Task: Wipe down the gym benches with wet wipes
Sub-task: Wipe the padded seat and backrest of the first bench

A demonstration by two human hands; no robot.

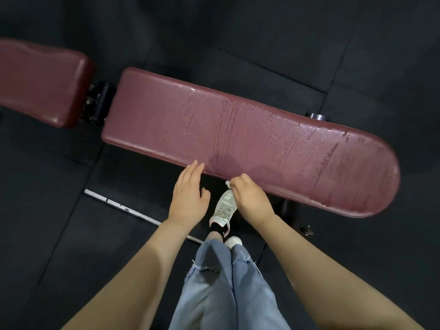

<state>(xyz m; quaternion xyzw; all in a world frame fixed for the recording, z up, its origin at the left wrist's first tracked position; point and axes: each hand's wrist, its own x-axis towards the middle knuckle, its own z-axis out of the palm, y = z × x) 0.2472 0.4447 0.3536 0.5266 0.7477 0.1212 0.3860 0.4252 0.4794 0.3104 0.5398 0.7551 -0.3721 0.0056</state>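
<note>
Along the near edge of the maroon bench pad [238, 136], streaked wet, I am seeing my left hand [188, 196] lying flat, fingers straight; my right hand [250, 198] is pinching a wet wipe [228, 184] there.

Bare forearms, light blue jeans [221, 289] with frayed rips, white sneakers [223, 209] and a black sock [217, 226].

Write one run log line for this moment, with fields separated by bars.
step: wiping long pad | right hand: grips wet wipe at near edge | left hand: open, fingertips at edge | pad: wet streaks
</note>
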